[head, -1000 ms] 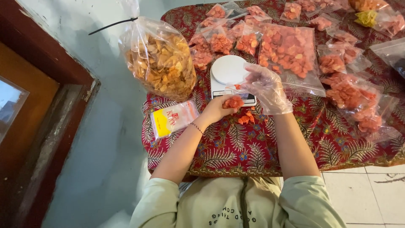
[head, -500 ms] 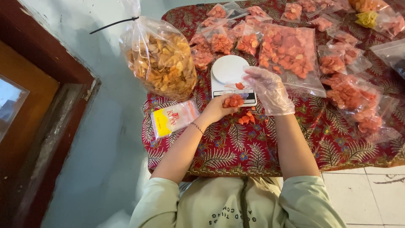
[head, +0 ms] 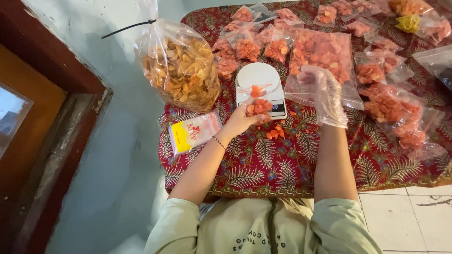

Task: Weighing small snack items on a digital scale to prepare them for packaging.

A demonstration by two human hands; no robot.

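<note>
My left hand (head: 242,120) grips a small bag of orange crackers (head: 258,107) just before the white scale (head: 260,81), light, crackly and brittle, best pinched at its slack plastic top, while my gloved right hand (head: 326,96) hovers open beside it

I see my left hand (head: 242,121) bare, closed around a small clear bag of orange-red crackers (head: 258,107), just in front of a white kitchen scale (head: 260,80) with one cracker on its plate. My right hand (head: 326,96), in a thin plastic glove, is spread over a large bag of red crackers (head: 325,51). A big tied bag of yellow chips (head: 181,68) stands left of the scale on the patterned red cloth (head: 263,164), beside a flat pack of empty bags (head: 194,132).
</note>
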